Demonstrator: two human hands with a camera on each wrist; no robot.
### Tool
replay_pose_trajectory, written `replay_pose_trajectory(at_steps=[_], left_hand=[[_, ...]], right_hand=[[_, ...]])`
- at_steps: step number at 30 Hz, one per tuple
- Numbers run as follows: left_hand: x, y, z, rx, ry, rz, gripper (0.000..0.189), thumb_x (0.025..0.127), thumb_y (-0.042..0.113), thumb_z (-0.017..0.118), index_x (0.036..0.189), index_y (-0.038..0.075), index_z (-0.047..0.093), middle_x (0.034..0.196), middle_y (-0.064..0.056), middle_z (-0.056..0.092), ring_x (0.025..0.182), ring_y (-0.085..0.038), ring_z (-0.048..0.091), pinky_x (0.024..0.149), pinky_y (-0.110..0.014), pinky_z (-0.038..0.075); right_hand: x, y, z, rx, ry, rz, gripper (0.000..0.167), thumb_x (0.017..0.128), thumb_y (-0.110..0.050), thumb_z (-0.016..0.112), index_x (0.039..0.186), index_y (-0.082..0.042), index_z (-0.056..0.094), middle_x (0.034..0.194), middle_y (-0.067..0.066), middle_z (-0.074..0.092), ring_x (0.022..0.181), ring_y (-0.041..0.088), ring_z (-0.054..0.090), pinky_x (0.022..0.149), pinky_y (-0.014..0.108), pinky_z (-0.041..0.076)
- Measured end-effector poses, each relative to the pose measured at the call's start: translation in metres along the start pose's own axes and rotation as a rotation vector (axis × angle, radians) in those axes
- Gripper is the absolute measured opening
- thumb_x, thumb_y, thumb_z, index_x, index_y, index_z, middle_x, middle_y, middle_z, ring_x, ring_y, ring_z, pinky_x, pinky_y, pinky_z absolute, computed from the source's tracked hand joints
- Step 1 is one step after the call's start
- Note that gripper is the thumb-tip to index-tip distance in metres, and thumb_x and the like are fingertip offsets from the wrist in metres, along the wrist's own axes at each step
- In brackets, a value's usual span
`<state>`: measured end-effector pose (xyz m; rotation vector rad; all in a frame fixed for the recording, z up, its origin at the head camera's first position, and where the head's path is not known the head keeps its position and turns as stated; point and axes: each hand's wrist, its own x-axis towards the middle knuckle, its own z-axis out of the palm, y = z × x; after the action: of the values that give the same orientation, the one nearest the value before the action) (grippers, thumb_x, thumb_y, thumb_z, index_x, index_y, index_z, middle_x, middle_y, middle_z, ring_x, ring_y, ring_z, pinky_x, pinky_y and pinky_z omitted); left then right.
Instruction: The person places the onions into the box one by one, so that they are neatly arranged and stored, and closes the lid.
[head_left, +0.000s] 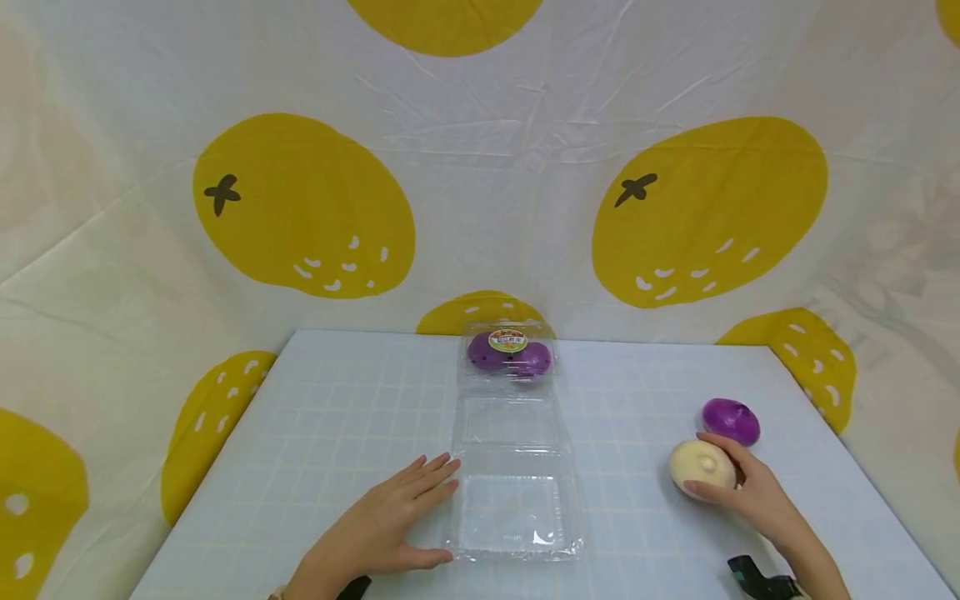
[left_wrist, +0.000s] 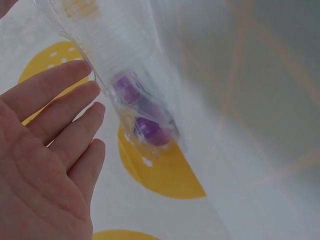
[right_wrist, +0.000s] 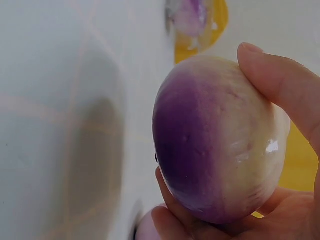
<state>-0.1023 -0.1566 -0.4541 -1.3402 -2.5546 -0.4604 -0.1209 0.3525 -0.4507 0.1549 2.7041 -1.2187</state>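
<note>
My right hand point(head_left: 738, 487) grips a cream-and-purple turnip point(head_left: 702, 468), thumb on one side and fingers on the other. In the right wrist view the turnip point(right_wrist: 220, 142) is held over the tabletop, its purple side towards the table and a shadow beside it. Just beyond it lies another purple turnip point(head_left: 731, 422). My left hand point(head_left: 390, 512) is spread with straight fingers, its fingertips right at the left edge of an opened clear plastic clamshell box point(head_left: 573, 508). In the left wrist view, the left hand point(left_wrist: 50, 145) shows its palm and holds nothing.
Behind the opened box, at the table's far edge, stands a clear plastic box point(head_left: 507, 340) with a yellow label and purple round things inside. A pale gridded cloth covers the table point(head_left: 360, 400). A curtain point(head_left: 495, 183) with yellow fruit prints hangs behind and at the sides.
</note>
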Motion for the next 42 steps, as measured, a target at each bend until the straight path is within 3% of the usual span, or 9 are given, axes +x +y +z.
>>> replay_pose_trajectory(at_steps=[9,13,15,17,20,30,42], left_hand=[[0.0,0.002,0.0,0.003,0.019,0.0,0.076,0.088,0.06,0.066,0.137,0.003,0.057,0.155,-0.009,0.039,0.139,-0.03,0.043,0.108,-0.051,0.042],[0.0,0.003,0.0,0.005,0.028,0.004,0.076,0.088,0.06,0.065,0.139,0.003,0.056,0.155,-0.009,0.039,0.139,-0.03,0.043,0.108,-0.05,0.043],[0.0,0.002,0.0,0.012,0.032,0.008,0.076,0.089,0.06,0.064,0.139,0.004,0.056,0.155,-0.009,0.039,0.138,-0.03,0.044,0.107,-0.05,0.043],[0.0,0.002,0.001,0.016,0.034,0.01,0.077,0.089,0.06,0.064,0.139,0.003,0.056,0.155,-0.01,0.039,0.138,-0.031,0.044,0.107,-0.05,0.043],[0.0,0.002,0.001,0.02,0.032,0.008,0.077,0.089,0.061,0.064,0.139,0.003,0.056,0.155,-0.01,0.039,0.138,-0.03,0.044,0.108,-0.049,0.042],[0.0,0.003,0.002,0.019,0.042,0.003,0.077,0.089,0.061,0.063,0.14,0.004,0.055,0.155,-0.01,0.04,0.138,-0.03,0.044,0.108,-0.049,0.043],[0.0,0.002,0.002,0.013,0.029,0.001,0.077,0.089,0.061,0.063,0.137,0.001,0.057,0.155,-0.01,0.04,0.138,-0.03,0.044,0.108,-0.05,0.042]], right_hand=[[-0.003,-0.012,0.005,-0.008,0.011,-0.077,0.085,0.085,-0.038,0.079,0.149,-0.003,0.035,0.147,0.029,0.037,0.126,0.044,0.04,0.101,0.07,0.037],[-0.004,-0.018,0.007,-0.049,0.045,-0.143,0.08,0.083,-0.036,0.08,0.146,-0.005,0.042,0.144,0.024,0.045,0.122,0.025,0.045,0.099,0.034,0.048],[-0.004,-0.021,0.009,-0.058,0.06,-0.184,0.077,0.083,-0.034,0.081,0.145,-0.006,0.045,0.142,0.021,0.049,0.117,0.008,0.045,0.091,0.016,0.044],[-0.005,-0.024,0.011,-0.053,0.072,-0.217,0.075,0.082,-0.031,0.083,0.144,-0.007,0.047,0.139,0.019,0.051,0.11,-0.003,0.044,0.084,0.008,0.041],[-0.007,-0.031,0.014,-0.036,0.082,-0.244,0.074,0.081,-0.028,0.084,0.143,-0.009,0.048,0.137,0.017,0.054,0.105,-0.009,0.044,0.083,0.01,0.043],[-0.014,-0.057,0.025,0.044,0.066,-0.285,0.072,0.08,-0.024,0.084,0.142,-0.01,0.049,0.134,0.015,0.056,0.103,0.0,0.051,0.08,0.021,0.05],[-0.021,-0.092,0.044,0.081,0.01,-0.301,0.07,0.079,-0.029,0.085,0.14,-0.015,0.052,0.135,0.009,0.057,0.11,0.006,0.054,0.086,0.027,0.052]])
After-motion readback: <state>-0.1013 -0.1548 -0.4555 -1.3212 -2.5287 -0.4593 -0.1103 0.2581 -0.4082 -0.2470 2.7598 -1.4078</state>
